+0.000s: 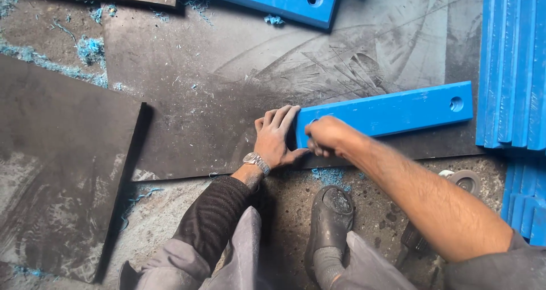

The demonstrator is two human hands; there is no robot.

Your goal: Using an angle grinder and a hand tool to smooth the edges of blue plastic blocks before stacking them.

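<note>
Dark sheet (pixel 187 91), blue bar (pixel 392 110) touching hand (pixel 276 136)

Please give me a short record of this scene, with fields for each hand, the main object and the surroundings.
left hand: flat on dark sheet, fingers against end of blue bar
right hand: closed, on near end of bar; what it holds is hidden
bar: lies flat, hole near far end
stack: blue bars, at right
shavings: blue, scattered
shoe: below hands

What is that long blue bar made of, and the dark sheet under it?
The blue bar looks like solid plastic: smooth, matte, with a clean drilled hole and curly blue shavings nearby. The dark sheet looks like rubber or fibreboard, dull and scratched; which one is unclear.
</note>
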